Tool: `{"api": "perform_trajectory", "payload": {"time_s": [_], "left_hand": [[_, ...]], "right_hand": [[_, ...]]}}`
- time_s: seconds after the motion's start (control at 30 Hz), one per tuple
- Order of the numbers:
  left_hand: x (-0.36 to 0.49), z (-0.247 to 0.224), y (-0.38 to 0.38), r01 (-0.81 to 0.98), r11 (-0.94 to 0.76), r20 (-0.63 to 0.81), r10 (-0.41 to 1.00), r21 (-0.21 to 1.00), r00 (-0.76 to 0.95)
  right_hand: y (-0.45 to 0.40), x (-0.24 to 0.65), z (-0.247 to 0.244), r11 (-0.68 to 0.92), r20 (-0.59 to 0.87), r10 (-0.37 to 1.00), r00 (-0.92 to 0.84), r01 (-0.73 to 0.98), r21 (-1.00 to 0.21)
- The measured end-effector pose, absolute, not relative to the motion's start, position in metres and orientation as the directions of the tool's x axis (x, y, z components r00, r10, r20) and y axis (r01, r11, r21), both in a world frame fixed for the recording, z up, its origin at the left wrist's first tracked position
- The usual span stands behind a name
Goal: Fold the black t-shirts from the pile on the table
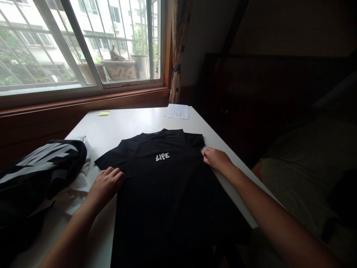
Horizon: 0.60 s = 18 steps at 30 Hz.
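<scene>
A black short-sleeved T-shirt (167, 186) is spread out on the white table (125, 117), its collar toward the window and its lower part running off the near edge. Small white lettering marks its chest. Just below the left sleeve, my left hand (109, 179) has its fingers curled over the shirt's side edge. My right hand (216, 158) is closed in a pinch on the opposite side edge, below the right sleeve. The cloth between the hands lies mostly flat, with faint creases.
Black clothing with large pale lettering (44, 160) is heaped at the table's left, over white cloth (75, 190). Papers (177, 111) and yellow sticky notes (104, 113) lie at the far end. Beyond are a barred window (111, 44) and a tied curtain (177, 63).
</scene>
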<state>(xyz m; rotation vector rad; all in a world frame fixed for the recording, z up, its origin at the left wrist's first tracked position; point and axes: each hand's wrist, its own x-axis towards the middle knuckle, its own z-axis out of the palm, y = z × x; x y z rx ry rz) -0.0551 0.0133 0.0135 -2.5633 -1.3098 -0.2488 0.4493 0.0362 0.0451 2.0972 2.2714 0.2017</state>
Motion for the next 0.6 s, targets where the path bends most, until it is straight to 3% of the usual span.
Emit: {"api": "perform_trajectory", "payload": {"time_s": [0.1, 0.3, 0.43, 0.6], "left_hand": [[-0.05, 0.018, 0.011, 0.809, -0.559, 0.306, 0.75, -0.18, 0.586], [-0.043, 0.024, 0.008, 0.816, -0.566, 0.438, 0.707, -0.121, 0.555], [-0.037, 0.021, 0.008, 0.798, -0.587, 0.426, 0.693, -0.135, 0.581], [-0.035, 0.008, 0.011, 0.77, -0.63, 0.36, 0.699, -0.1, 0.618]], "right_hand": [[0.035, 0.455, 0.045, 0.047, 0.079, 0.995, -0.055, 0.994, 0.098], [0.035, 0.462, 0.047, 0.017, 0.038, 0.999, -0.021, 0.995, 0.099], [0.035, 0.459, 0.05, -0.001, -0.079, 0.997, 0.015, 0.984, 0.179], [0.031, 0.457, 0.052, 0.034, -0.058, 0.998, -0.021, 0.973, 0.227]]}}
